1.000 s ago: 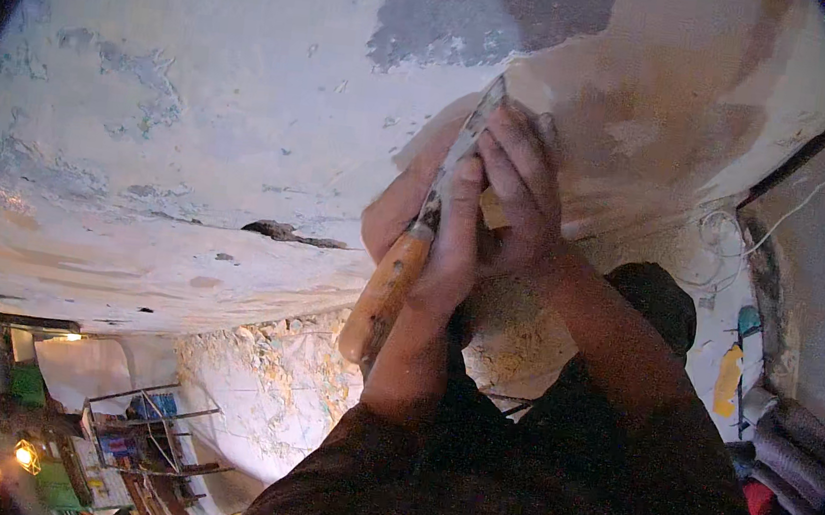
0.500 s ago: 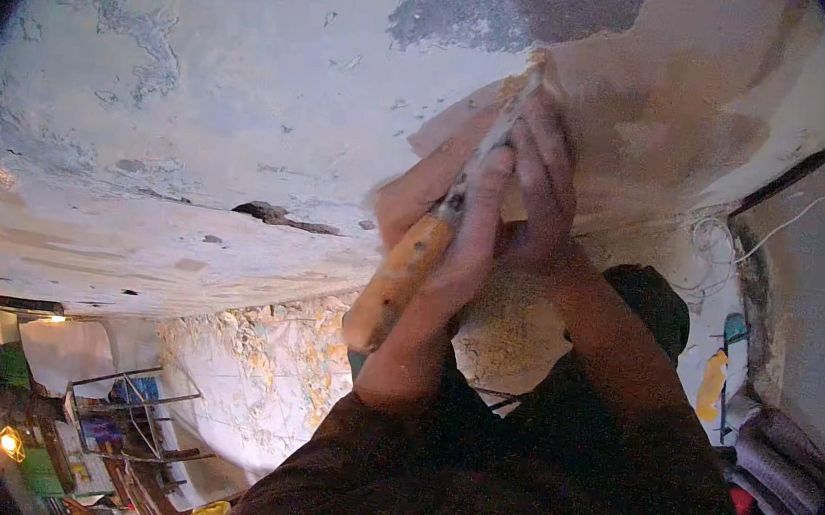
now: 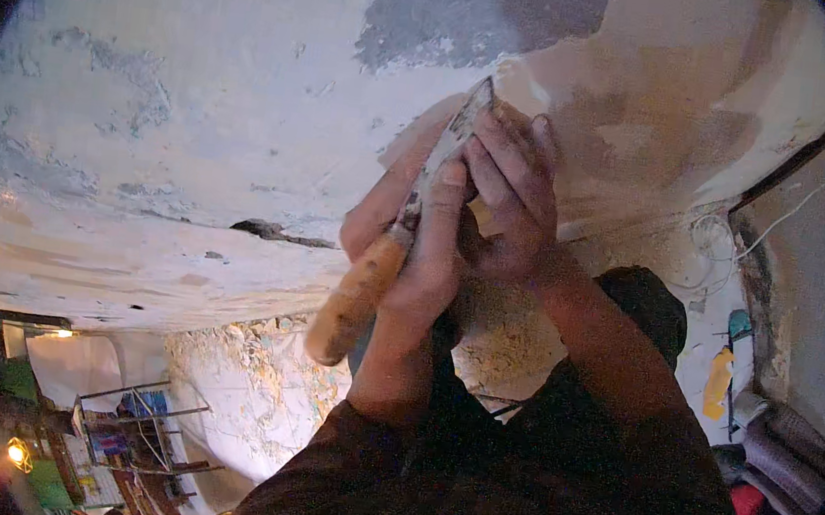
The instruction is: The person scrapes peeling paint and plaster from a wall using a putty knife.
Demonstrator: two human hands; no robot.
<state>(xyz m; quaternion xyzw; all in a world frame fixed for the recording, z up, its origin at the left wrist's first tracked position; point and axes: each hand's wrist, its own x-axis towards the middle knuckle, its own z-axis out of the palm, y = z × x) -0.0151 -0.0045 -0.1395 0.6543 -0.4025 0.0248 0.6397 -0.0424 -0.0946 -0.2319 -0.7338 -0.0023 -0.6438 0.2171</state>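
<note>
My two hands grip a scraper with a worn wooden handle and a dirty metal blade, seen nearly edge-on. My left hand is closed round the blade above the handle, thumb on one side and fingers on the other. Close against the upper part of the blade, my right hand presses with its fingers. The blade tip is at the border between peeling whitish paint and a bare brownish patch on the plastered surface. Just beyond the tip lies a dark grey patch. Whether the tip touches is hard to tell.
A dark crack runs along the plaster. Debris covers a pale sheet below. At lower left stand a metal frame and a lit lamp. A white cable hangs at right, above rolled grey material.
Both hands and the scraper have shifted slightly left, and the tip sits a little lower in view. The view itself has moved somewhat. The grip stays much the same.
</note>
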